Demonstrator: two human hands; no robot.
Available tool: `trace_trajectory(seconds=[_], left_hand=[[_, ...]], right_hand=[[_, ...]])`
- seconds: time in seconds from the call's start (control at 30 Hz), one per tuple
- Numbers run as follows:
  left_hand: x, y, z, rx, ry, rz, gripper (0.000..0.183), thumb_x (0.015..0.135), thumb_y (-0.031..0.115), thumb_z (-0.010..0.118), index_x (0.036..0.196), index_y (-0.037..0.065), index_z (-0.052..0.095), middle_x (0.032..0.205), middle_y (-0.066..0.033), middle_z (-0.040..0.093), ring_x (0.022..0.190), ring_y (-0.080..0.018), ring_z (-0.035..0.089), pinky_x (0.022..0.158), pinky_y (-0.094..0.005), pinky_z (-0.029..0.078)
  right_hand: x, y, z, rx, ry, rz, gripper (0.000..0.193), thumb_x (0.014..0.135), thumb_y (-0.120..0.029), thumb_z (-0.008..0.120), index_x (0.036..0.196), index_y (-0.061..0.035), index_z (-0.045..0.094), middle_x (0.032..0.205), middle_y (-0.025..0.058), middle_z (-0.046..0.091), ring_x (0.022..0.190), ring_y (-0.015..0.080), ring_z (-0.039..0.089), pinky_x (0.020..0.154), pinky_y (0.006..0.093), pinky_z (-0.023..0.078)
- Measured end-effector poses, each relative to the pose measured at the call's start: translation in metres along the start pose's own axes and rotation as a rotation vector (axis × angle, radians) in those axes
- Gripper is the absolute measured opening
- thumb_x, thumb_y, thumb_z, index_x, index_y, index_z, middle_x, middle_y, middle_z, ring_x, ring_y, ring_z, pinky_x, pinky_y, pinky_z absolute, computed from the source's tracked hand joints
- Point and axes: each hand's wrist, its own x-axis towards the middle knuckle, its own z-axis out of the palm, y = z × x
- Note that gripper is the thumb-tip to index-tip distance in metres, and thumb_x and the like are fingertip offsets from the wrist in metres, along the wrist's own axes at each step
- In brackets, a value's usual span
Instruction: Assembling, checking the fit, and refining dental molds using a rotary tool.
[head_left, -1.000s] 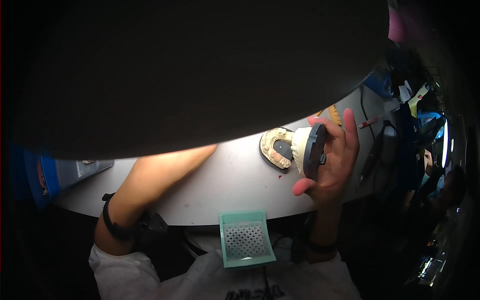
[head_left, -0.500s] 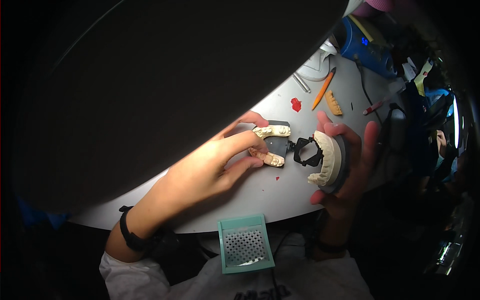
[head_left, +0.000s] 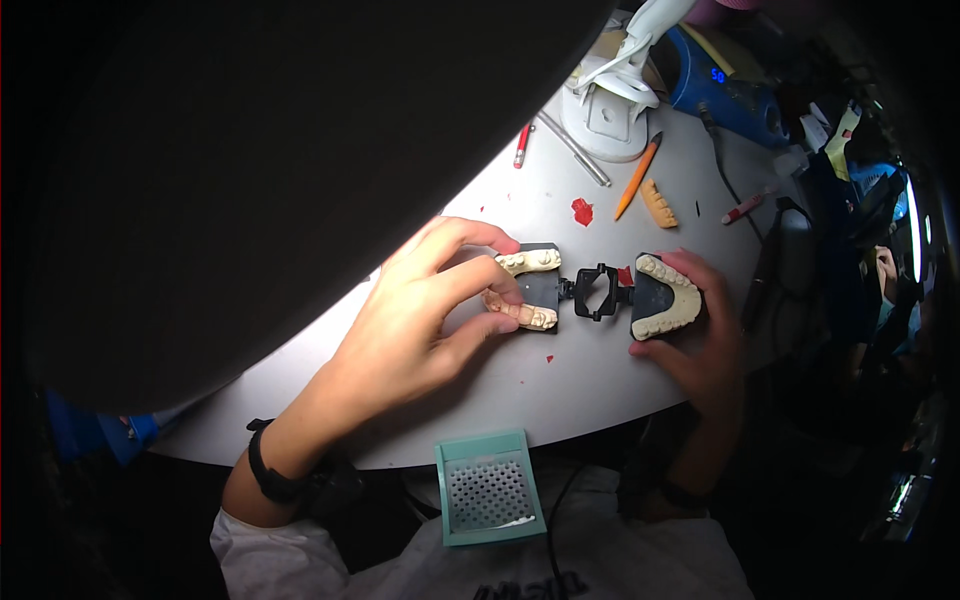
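Observation:
A black hinged dental articulator [head_left: 597, 292] lies opened out flat on the table, a plaster tooth model on each half. My left hand [head_left: 425, 290] is closed on the left dental model [head_left: 535, 262], with fingertips on both sides of its arch. Part of that model's lower arm looks pinkish; my fingers hide its left end. Around the outer edge of the right dental model [head_left: 678, 312] curls my right hand [head_left: 715, 345], its thumb below and fingers above and behind. This model lies with its teeth facing up, the horseshoe opening toward the hinge.
Beyond the articulator lie an orange pencil-like tool [head_left: 637, 178], a tan tooth piece [head_left: 659, 204], a metal rod [head_left: 575, 150] and red scraps [head_left: 582, 211]. A white lamp base [head_left: 606, 120] and blue device [head_left: 725, 90] stand farther back. A teal perforated tray [head_left: 441, 490] juts out at the front edge. A large dark shape covers the upper left.
My right hand has lowered the right half of the articulator from a raised, tilted position to flat on the table. My left hand keeps its hold on the left model.

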Motion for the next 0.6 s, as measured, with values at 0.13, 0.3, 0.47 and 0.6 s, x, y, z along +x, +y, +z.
trace_trajectory(seconds=[0.13, 0.3, 0.47, 0.6], left_hand=[[-0.002, 0.007, -0.006, 0.034, 0.079, 0.062, 0.018, 0.081, 0.002, 0.081, 0.096, 0.005, 0.071, 0.113, -0.006, 0.069, 0.112, -0.0247, 0.061, 0.095, -0.0357, 0.046], [-0.019, 0.018, -0.006, -0.674, 0.123, -0.285, 0.018, 0.091, 0.003, 0.077, 0.108, 0.002, 0.071, 0.104, -0.0044, 0.073, 0.099, -0.0129, 0.069, 0.092, -0.0311, 0.053], [-0.015, 0.028, -0.007, -0.745, 0.156, -0.231, 0.026, 0.084, -0.013, 0.076, 0.104, -0.002, 0.064, 0.093, -0.0109, 0.069, 0.092, -0.0206, 0.071, 0.088, -0.0377, 0.059], [-0.017, 0.029, -0.009, -0.814, 0.138, -0.252, 0.029, 0.081, -0.014, 0.078, 0.103, -0.001, 0.064, 0.094, -0.0104, 0.067, 0.091, -0.019, 0.069, 0.087, -0.0372, 0.058]], right_hand=[[0.013, -0.004, 0.007, -0.382, 0.011, -0.109, 0.078, 0.065, -0.009, 0.091, 0.136, -0.0078, 0.06, 0.135, 0.0154, 0.061, 0.132, 0.0337, 0.054, 0.109, 0.045, 0.045], [-0.004, 0.008, -0.017, -0.408, 0.421, 0.016, 0.056, 0.084, -0.02, 0.084, 0.134, -0.0051, 0.063, 0.131, 0.0169, 0.063, 0.127, 0.0321, 0.058, 0.108, 0.0435, 0.046], [-0.018, 0.047, -0.057, -0.823, 0.372, 0.574, 0.057, 0.099, -0.047, 0.065, 0.133, -0.0019, 0.063, 0.123, 0.0167, 0.064, 0.119, 0.0286, 0.06, 0.103, 0.0409, 0.047], [-0.015, 0.059, -0.052, -0.683, 0.415, 0.57, 0.061, 0.099, -0.049, 0.063, 0.133, 0.0007, 0.062, 0.113, 0.0142, 0.065, 0.109, 0.0311, 0.063, 0.099, 0.0417, 0.048]])
